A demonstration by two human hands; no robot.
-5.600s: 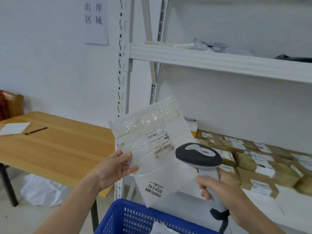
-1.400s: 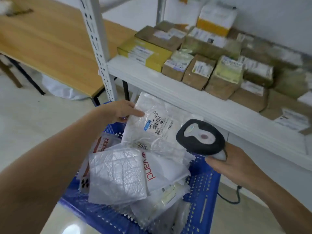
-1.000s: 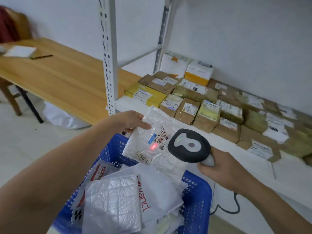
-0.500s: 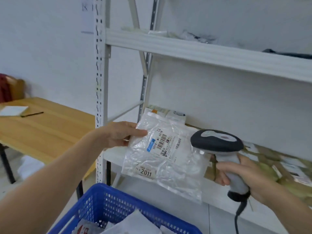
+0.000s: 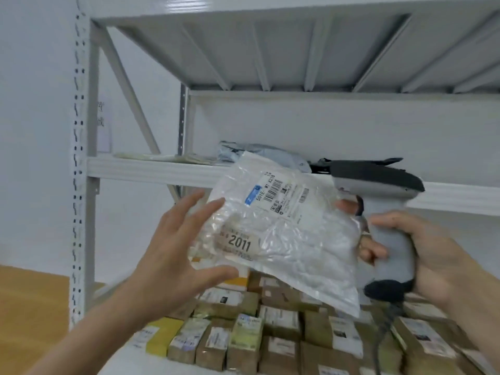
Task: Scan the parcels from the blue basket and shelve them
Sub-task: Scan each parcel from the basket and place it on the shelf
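A clear plastic parcel (image 5: 281,239) with a barcode label and a "2011" sticker is held up in front of the white middle shelf (image 5: 151,170). My left hand (image 5: 173,255) is at its lower left edge. The fingers are spread straight behind the bag and the thumb lies under its bottom edge. My right hand (image 5: 422,255) grips the handle of the grey barcode scanner (image 5: 378,182), right against the parcel's right edge. One fingertip shows by the trigger. The blue basket is out of view.
Grey and black soft bags (image 5: 270,155) lie on the middle shelf behind the parcel. Several labelled cardboard boxes (image 5: 243,336) fill the lower shelf. A perforated white upright (image 5: 78,185) stands at left, with a wooden table (image 5: 29,307) beyond it. Another shelf's underside (image 5: 297,50) spans the top.
The view has tilted up and the parcel has risen to the middle shelf's height. My left hand has loosened from pinching the top left corner to spread fingers at the lower left edge. The basket has left view.
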